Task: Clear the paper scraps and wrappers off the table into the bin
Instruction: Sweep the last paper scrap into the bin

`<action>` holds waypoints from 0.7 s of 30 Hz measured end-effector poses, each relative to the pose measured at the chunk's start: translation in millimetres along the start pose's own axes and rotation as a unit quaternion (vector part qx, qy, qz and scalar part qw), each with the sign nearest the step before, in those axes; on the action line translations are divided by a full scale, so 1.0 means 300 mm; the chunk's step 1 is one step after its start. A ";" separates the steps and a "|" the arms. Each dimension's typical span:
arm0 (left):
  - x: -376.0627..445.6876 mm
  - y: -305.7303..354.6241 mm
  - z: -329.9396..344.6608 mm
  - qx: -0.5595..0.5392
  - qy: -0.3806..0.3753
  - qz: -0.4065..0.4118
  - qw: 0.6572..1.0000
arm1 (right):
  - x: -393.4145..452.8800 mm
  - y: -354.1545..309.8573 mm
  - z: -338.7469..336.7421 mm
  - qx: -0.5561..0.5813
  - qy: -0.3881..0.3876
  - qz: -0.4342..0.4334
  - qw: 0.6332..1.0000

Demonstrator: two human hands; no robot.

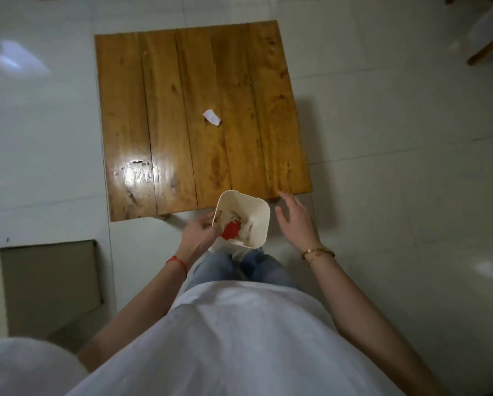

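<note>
Paper scrap (211,117): mid-table (159,110), alone, light, flimsy; I'd pinch raised edge. Left hand (199,232) grips bin (252,212) rim, bin at near table edge. Right hand (295,221) open, empty.

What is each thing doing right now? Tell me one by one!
Paper scrap: lying on the table, not picked up.
Table: bare but for the scrap.
Bin: open, scraps and a red wrapper inside.
Left hand: at the bin's rim.
Right hand: open, empty.

Bare table (165,110) all round lone paper scrap (211,117); bin (253,212) at near edge btwn hands.
</note>
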State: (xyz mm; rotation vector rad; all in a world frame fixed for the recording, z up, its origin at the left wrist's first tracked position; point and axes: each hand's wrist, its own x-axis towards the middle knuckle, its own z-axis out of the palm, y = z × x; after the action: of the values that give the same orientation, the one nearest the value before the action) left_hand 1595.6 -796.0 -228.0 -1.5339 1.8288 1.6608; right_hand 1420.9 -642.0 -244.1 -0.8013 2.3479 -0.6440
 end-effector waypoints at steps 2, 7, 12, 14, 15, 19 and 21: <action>0.000 -0.027 0.022 -0.012 0.020 -0.013 1.000 | 0.036 0.008 0.008 -0.002 -0.022 -0.020 1.000; 0.031 -0.094 0.057 -0.069 0.051 -0.060 0.995 | 0.139 0.012 0.057 -0.018 -0.070 -0.055 0.996; 0.079 -0.156 0.063 -0.102 0.086 -0.101 0.986 | 0.267 -0.028 0.142 -0.043 -0.103 -0.090 0.990; 0.103 -0.184 0.065 -0.111 0.095 -0.113 0.983 | 0.329 -0.047 0.175 -0.063 -0.111 -0.107 0.986; 0.118 -0.198 0.066 -0.115 0.096 -0.115 0.982 | 0.365 -0.057 0.192 -0.070 -0.113 -0.115 0.984; 0.193 -0.250 0.081 -0.139 0.095 -0.132 0.977 | 0.539 -0.107 0.251 -0.082 -0.113 -0.146 0.979; 0.233 -0.277 0.095 -0.147 0.098 -0.140 0.974 | 0.646 -0.134 0.282 -0.089 -0.105 -0.161 0.977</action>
State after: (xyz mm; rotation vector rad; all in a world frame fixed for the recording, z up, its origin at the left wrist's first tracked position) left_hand 1618.5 -792.8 -337.9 -2.0362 1.4069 1.7526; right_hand 1363.7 -820.1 -350.3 -1.2836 2.1220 -0.4545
